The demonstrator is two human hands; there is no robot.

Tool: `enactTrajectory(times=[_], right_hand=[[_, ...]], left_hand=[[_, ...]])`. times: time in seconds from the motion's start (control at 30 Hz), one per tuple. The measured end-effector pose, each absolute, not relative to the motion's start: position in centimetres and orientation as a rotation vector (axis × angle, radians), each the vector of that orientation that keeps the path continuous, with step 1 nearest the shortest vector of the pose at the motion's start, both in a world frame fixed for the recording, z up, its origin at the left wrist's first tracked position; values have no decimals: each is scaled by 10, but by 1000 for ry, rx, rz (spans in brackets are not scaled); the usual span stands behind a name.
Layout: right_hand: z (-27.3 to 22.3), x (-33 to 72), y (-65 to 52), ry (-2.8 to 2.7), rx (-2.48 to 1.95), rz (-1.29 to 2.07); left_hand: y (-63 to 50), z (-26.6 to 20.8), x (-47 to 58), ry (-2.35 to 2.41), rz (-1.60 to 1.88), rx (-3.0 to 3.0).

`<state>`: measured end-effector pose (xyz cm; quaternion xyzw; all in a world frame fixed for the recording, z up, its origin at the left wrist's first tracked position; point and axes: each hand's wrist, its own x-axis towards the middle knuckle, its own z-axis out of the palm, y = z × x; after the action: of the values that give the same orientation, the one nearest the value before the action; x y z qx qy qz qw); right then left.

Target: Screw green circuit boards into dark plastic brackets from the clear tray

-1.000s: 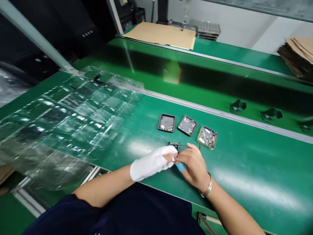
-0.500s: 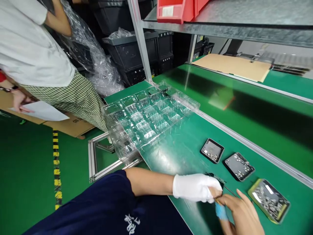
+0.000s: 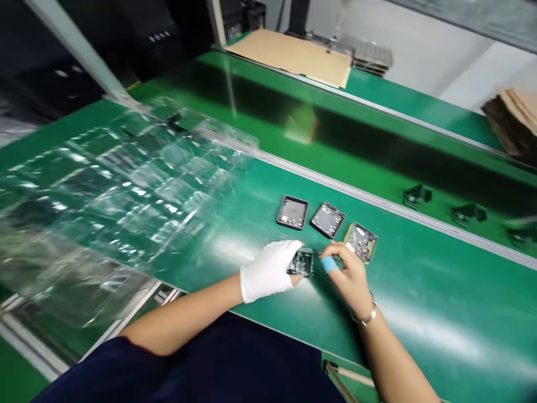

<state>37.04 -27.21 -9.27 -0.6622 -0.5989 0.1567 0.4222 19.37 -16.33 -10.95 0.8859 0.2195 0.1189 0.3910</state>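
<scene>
Dark part (image 3: 304,263) | left hand (image 3: 269,271) clasping | right hand (image 3: 349,275) curled, contents unclear | green bench (image 3: 255,207), wall (image 3: 413,42)

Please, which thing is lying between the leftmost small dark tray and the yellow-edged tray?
In the head view, the middle tray, holding small shiny parts, lies between the leftmost tray and the yellow-edged tray.

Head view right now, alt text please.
A white-gloved left hand holds a small, dark, blocky part over a green worktable, the ungloved, blue-banded right hand close beside it. Beyond sit three squarish trays of shiny metal pieces; clear, compartmented plastic lies left.
</scene>
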Motion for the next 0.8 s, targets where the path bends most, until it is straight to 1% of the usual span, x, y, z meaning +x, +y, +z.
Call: enactTrajectory(times=[0.2, 0.5, 0.8], right_hand=[[-94, 364, -271, -1461, -1599, 498], [-96, 348, -274, -1708, -1511, 353], [-96, 346, -274, -1683, -1508, 379]], left_hand=[[-165, -118, 189, 634, 291, 2152], [-175, -103, 185, 495, 435, 2203], [-178, -95, 185, 552, 407, 2199]])
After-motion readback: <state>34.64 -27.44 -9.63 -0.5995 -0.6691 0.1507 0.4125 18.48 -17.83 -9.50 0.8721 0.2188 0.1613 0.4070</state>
